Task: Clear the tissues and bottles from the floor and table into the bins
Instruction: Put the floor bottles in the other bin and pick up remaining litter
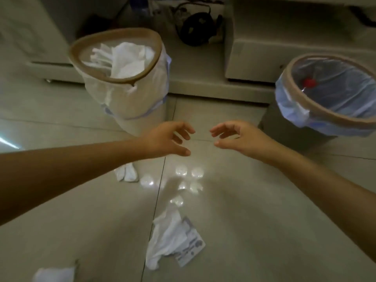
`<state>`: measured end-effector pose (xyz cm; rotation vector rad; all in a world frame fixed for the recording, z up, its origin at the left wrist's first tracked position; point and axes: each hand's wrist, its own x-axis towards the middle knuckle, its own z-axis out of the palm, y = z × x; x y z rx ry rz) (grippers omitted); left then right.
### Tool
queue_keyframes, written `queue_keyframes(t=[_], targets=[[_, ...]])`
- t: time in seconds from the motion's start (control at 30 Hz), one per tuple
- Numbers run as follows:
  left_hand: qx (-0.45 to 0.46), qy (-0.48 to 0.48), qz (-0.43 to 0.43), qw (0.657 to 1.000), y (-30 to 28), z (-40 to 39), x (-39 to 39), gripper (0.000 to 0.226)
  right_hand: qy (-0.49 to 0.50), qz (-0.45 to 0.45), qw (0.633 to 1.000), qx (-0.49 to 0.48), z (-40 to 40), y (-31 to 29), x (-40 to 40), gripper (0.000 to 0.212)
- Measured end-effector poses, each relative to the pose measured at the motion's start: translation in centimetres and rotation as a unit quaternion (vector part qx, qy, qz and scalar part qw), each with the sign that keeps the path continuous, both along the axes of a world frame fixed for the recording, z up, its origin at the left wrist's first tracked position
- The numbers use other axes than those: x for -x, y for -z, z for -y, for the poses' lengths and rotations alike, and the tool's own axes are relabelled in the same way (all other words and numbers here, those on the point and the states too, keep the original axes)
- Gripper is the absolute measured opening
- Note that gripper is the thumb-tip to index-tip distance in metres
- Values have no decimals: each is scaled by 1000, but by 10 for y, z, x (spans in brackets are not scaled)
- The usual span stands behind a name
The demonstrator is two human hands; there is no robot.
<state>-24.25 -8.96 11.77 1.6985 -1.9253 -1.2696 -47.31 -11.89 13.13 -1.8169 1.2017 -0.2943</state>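
Observation:
Both hands hover over the tiled floor between two bins, holding nothing. My left hand and my right hand face each other with loosely curved fingers. The white-lined bin at the back left holds crumpled white tissues. At the right stands a blue-lined bin with a red-capped bottle inside. White tissues lie on the floor: one small under my left forearm, a larger one over a printed wrapper, and one at the bottom left.
Pale cabinets stand behind the bins, with a dark cabled object between them. Bright light spots reflect on the glossy floor tiles.

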Motion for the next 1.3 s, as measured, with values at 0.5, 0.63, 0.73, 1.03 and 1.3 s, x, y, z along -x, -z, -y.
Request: queue_keyframes(t=[0.5, 0.63, 0.73, 1.03, 1.3], targets=[[63, 101, 365, 923, 137, -53, -150, 80, -232, -256, 914, 212, -97, 97, -96, 49], [3, 25, 333, 942, 158, -54, -159, 86, -217, -269, 914, 214, -113, 108, -103, 49], [-23, -7, 295, 955, 170, -56, -156, 87, -209, -288, 915, 189, -125, 116, -103, 54], [110, 68, 239, 962, 180, -70, -126, 23, -211, -347, 909, 98, -153, 128, -91, 66], [163, 217, 148, 951, 193, -108, -84, 37, -87, -365, 927, -2, -184, 145, -82, 106]])
